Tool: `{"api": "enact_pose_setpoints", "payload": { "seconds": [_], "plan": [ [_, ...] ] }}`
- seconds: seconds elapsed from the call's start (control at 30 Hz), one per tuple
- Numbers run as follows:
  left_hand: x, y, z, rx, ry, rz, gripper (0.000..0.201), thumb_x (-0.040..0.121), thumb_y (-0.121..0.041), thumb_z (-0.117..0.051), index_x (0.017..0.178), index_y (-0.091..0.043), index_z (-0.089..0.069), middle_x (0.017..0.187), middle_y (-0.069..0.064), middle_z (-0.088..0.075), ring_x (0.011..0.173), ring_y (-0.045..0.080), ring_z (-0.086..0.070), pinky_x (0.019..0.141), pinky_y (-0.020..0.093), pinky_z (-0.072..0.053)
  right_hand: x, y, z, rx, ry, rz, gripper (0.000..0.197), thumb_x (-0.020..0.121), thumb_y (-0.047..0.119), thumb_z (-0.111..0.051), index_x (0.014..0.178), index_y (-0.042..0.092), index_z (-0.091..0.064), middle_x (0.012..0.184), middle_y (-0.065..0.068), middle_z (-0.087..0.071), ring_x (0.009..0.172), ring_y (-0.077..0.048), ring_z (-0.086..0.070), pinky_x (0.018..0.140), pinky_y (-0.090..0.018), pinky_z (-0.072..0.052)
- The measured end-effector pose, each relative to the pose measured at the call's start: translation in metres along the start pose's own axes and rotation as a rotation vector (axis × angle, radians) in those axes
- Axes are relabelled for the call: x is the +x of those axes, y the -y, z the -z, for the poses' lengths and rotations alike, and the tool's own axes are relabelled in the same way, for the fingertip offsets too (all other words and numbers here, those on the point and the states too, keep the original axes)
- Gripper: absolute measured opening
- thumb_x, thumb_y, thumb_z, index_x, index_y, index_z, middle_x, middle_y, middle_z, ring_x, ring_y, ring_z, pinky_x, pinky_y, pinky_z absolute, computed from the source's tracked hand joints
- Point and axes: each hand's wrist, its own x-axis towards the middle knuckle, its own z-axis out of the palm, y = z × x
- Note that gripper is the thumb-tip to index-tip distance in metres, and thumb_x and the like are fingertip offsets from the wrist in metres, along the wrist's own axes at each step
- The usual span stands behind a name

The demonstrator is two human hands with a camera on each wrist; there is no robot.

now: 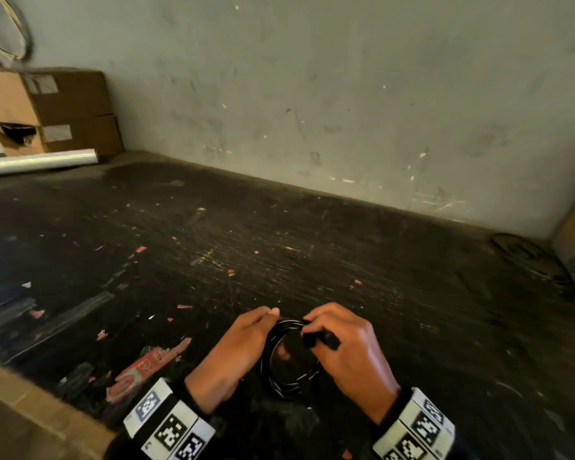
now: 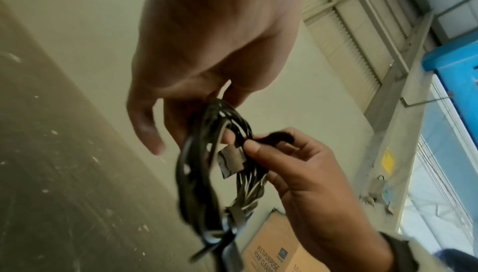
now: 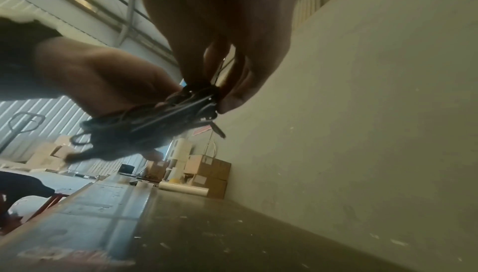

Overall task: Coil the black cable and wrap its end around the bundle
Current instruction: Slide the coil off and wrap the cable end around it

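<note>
Left hand [image 1: 243, 346] and right hand [image 1: 349, 346] close together, fingers curled, pinching.

We are seeing stacked cardboard boxes [image 1: 77, 107] sitting at the worktop's [image 1: 279, 247] far left corner against the wall [image 1: 346, 78], a white roll [image 1: 37, 162] lying just before them.
</note>
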Motion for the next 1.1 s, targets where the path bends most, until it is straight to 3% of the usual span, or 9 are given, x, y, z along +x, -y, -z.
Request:
{"api": "enact_pose_setpoints", "payload": {
  "seconds": [0.07,0.13,0.23,0.33,0.4,0.53,0.73,0.93,1.1],
  "plan": [
    [-0.005,0.005,0.0,-0.081,-0.009,-0.012,0.034,0.1,-0.029,-0.04,0.101,-0.006,-0.065,0.082,0.014,-0.071,0.069,0.015,-0.069,0.065,0.025,-0.052,-0.001,-0.002,-0.002,-0.032,-0.066,-0.015,0.016,0.076,0.001,-0.073,0.086,0.013,-0.071,0.098,0.006,-0.066,0.095,0.002,-0.061,0.082,-0.009,-0.048],
    [-0.008,0.012,-0.005,-0.205,-0.053,-0.016,0.031,0.1,-0.026,-0.041,0.098,-0.005,-0.063,0.072,0.009,-0.067,0.056,0.012,-0.066,0.061,0.03,-0.054,-0.002,-0.002,-0.007,-0.043,-0.053,-0.013,0.011,0.077,0.009,-0.071,0.086,0.016,-0.07,0.099,0.008,-0.065,0.095,0.003,-0.061,0.083,-0.012,-0.05],
    [-0.007,0.018,-0.008,-0.229,-0.107,-0.055,0.028,0.1,-0.028,-0.039,0.085,-0.01,-0.055,0.059,0.002,-0.048,0.042,0.008,-0.045,0.042,0.025,-0.037,0.0,0.001,-0.009,-0.024,0.058,-0.019,0.009,0.08,0.025,-0.063,0.086,0.02,-0.068,0.109,0.014,-0.061,0.105,0.004,-0.058,0.09,-0.014,-0.048],
    [-0.007,0.017,-0.005,-0.149,-0.1,-0.099,0.028,0.099,-0.031,-0.039,0.083,-0.013,-0.052,0.056,-0.001,-0.043,0.042,0.006,-0.038,0.039,0.02,-0.027,0.005,0.004,-0.004,-0.025,0.206,0.002,0.004,0.083,0.018,-0.067,0.086,0.02,-0.067,0.122,0.018,-0.052,0.115,0.006,-0.052,0.096,-0.011,-0.042],
    [-0.007,0.016,-0.005,-0.125,-0.064,-0.109,0.027,0.099,-0.031,-0.041,0.082,-0.013,-0.053,0.055,-0.002,-0.042,0.041,0.006,-0.037,0.038,0.02,-0.027,0.007,0.005,-0.005,-0.042,0.283,0.035,0.006,0.084,0.014,-0.067,0.087,0.02,-0.066,0.125,0.014,-0.052,0.114,0.003,-0.053,0.096,-0.015,-0.045],
    [-0.005,0.018,-0.01,-0.144,-0.073,-0.092,0.023,0.095,-0.031,-0.049,0.084,-0.012,-0.055,0.055,0.0,-0.046,0.041,0.007,-0.038,0.037,0.021,-0.028,0.007,0.002,-0.01,-0.064,0.213,0.084,0.008,0.083,0.01,-0.064,0.085,0.018,-0.064,0.114,0.005,-0.06,0.097,-0.005,-0.061,0.082,-0.027,-0.054],
    [0.003,0.023,-0.008,-0.154,-0.05,-0.016,0.026,0.089,-0.033,-0.06,0.085,-0.008,-0.058,0.048,0.001,-0.051,0.038,0.011,-0.045,0.038,0.023,-0.036,0.002,-0.002,-0.011,-0.1,0.205,0.129,0.014,0.086,0.018,-0.053,0.087,0.016,-0.066,0.113,0.003,-0.061,0.094,-0.007,-0.064,0.077,-0.028,-0.056],
    [0.006,0.024,-0.01,-0.251,-0.029,-0.031,0.022,0.086,-0.028,-0.065,0.088,-0.007,-0.058,0.046,-0.001,-0.053,0.037,0.009,-0.043,0.037,0.023,-0.036,0.0,-0.006,-0.008,-0.165,0.209,0.154,0.015,0.087,0.019,-0.054,0.092,0.018,-0.068,0.115,0.003,-0.064,0.103,-0.006,-0.061,0.085,-0.028,-0.054],
    [0.008,0.025,-0.009,-0.32,-0.099,-0.09,0.017,0.084,-0.022,-0.066,0.087,-0.007,-0.059,0.051,0.0,-0.057,0.037,0.008,-0.046,0.036,0.022,-0.037,-0.002,-0.008,-0.002,-0.21,0.204,0.132,0.025,0.085,0.03,-0.055,0.105,0.026,-0.068,0.127,0.005,-0.063,0.12,-0.002,-0.052,0.1,-0.018,-0.036]
  ]
}}
